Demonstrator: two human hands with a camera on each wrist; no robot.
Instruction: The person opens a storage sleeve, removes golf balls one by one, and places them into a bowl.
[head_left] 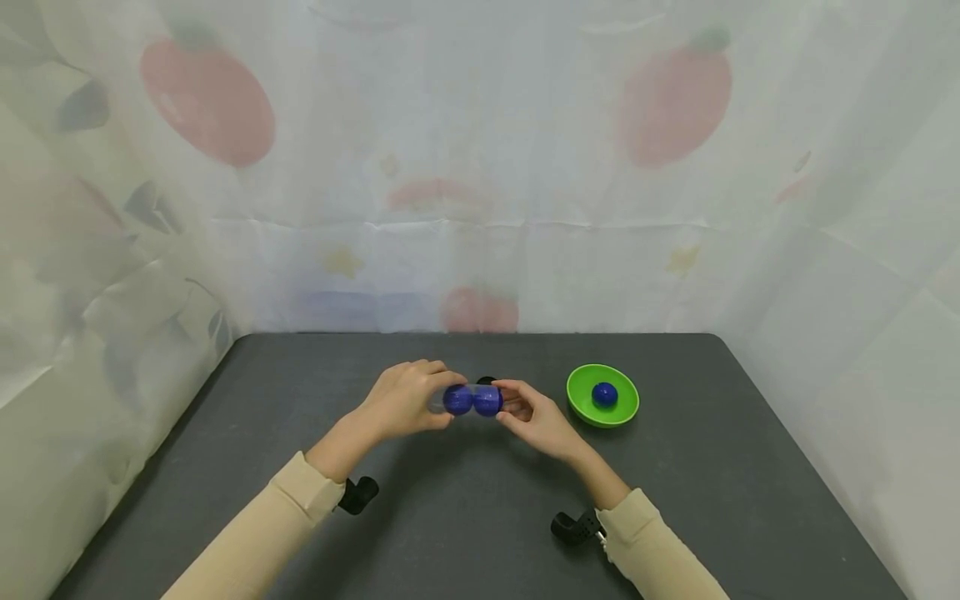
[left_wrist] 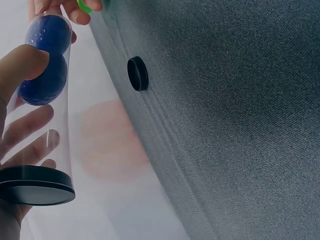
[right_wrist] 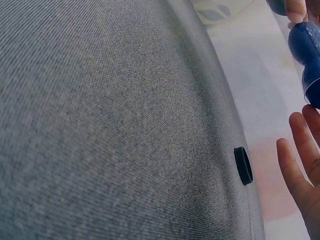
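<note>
So far two blue balls (head_left: 472, 400) sit inside the clear tube (left_wrist: 45, 115), the left hand (head_left: 401, 400) clamped round it and the right hand (head_left: 536, 417) pinching its open end. One ball (head_left: 604, 394) remains in the green bowl (head_left: 622, 412), and the black cap (left_wrist: 137, 73) lies loose on the counter (head_left: 465, 517).

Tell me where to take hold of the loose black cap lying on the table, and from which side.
Pinch the cap across its round rim, coming straight down from above. It looks like a short flat disc lying alone on the table, just behind the tube, so its rim seems free all round. The right hand is probably handier, since the left hand grips the tube.
</note>
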